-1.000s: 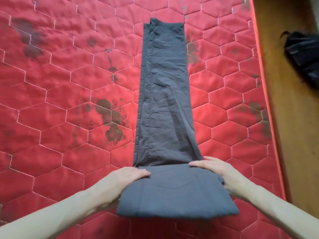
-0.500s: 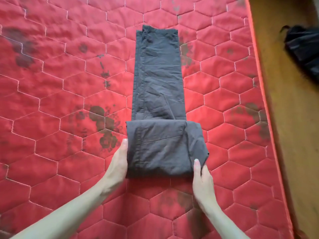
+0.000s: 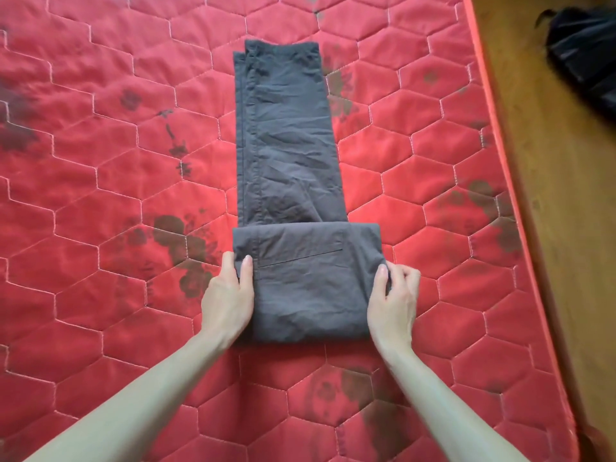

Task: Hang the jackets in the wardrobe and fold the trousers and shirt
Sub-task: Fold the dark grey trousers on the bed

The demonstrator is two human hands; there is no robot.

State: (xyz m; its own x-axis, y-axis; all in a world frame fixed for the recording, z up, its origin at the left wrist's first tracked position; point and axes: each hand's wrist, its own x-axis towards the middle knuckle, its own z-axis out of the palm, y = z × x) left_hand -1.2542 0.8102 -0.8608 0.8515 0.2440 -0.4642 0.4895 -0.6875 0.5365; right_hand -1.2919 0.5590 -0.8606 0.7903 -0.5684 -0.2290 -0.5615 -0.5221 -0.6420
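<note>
Both hands are shifting onto the bundle's edges | left hand (image 3: 230, 295) and right hand (image 3: 393, 295) are pinching grey trousers (image 3: 300, 261) between them on red mattress (image 3: 100, 195) | legs are remaining unfolded beyond fingertips; shirt, jackets unseen.

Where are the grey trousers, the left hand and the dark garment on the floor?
grey trousers (image 3: 286, 145): head view, on the unfolded leg section.
left hand (image 3: 230, 298): head view, back of the hand, gripping the fold's left edge.
dark garment (image 3: 590, 58): head view, its crumpled middle on the wooden floor.
</note>
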